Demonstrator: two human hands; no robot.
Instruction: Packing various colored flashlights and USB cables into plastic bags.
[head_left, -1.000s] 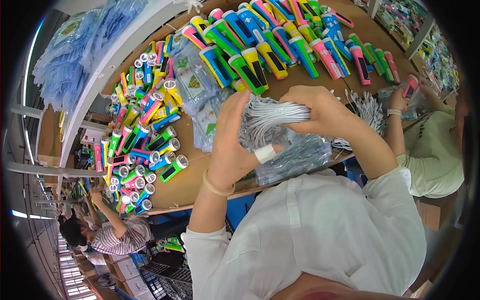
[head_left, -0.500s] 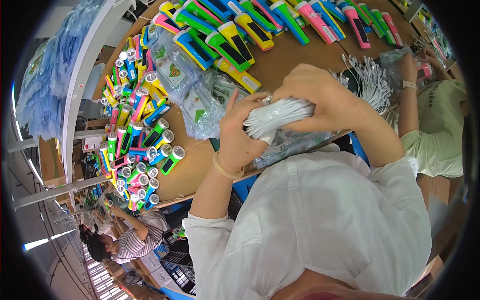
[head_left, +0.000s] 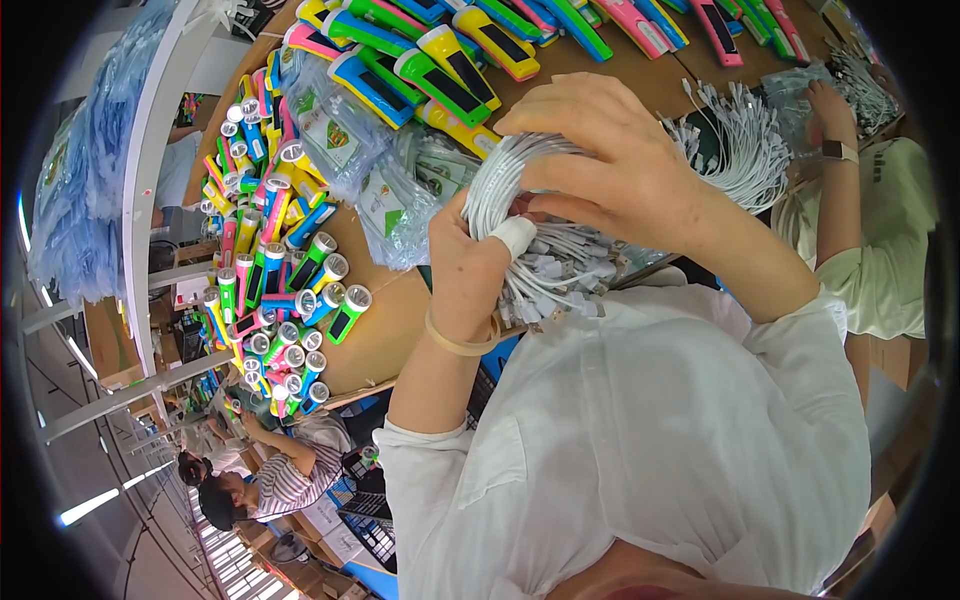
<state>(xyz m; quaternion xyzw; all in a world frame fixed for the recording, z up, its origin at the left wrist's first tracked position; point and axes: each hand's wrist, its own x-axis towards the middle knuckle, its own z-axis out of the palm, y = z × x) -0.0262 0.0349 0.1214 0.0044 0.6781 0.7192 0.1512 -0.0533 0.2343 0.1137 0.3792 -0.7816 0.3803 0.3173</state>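
Since the earlier frame, your cable bundle (head_left: 497, 185) has swung from level to arched, connectors (head_left: 562, 272) hanging by the near edge of the table (head_left: 388, 322). Your left hand (head_left: 466, 268) clasps it, wrapped thumb (head_left: 515, 236) against the strands; your right hand (head_left: 622, 168) curves over it, any pinch indiscernible. Should the left grip slacken, loose strands could slip off and tangle.

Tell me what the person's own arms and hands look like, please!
White short sleeves leave both forearms bare. The left hand has a white wrap on its thumb, and a smooth beige band circles that wrist. The right hand is ungloved, with nothing visible on its wrist.
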